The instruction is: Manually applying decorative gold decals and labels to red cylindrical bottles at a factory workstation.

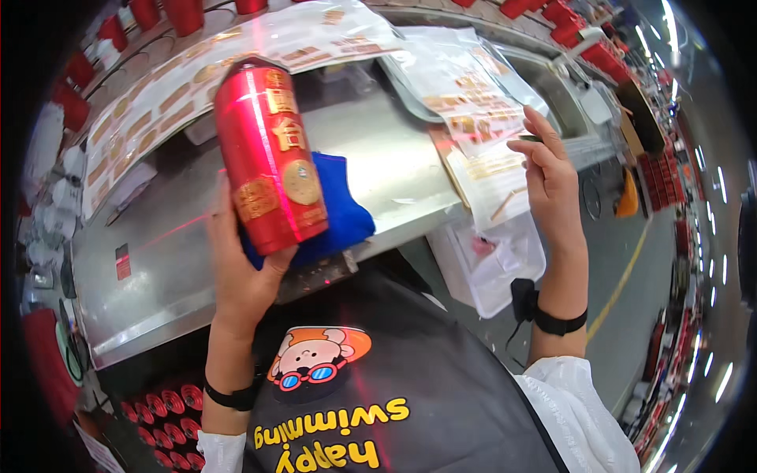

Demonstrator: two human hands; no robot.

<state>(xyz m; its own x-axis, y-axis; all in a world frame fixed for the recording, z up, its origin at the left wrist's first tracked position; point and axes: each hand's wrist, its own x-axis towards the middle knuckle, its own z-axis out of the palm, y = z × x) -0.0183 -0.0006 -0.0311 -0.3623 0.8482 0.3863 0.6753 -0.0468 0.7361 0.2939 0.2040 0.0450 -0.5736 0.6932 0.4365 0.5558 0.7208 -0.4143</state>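
Note:
My left hand (243,272) is wrapped round the lower part of a shiny red bottle (260,150), which stands nearly upright, leaning slightly left at its top. Gold characters and round gold decals mark its front, and a thin bright red line of light runs down it. Behind the bottle a blue cloth (343,197) lies at the bench's front edge. My right hand (550,169) is raised beside the printed decal sheets (481,102), its fingers partly bent and apart. I see nothing clearly held in it. A pale sheet with gold strips (493,185) lies just left of it.
The metal bench (150,292) spans the front. A long decal sheet (177,94) covers its far side, with several red cups (184,16) beyond. A sink (556,98) is at the right. A white plastic bin (481,272) stands below the bench edge.

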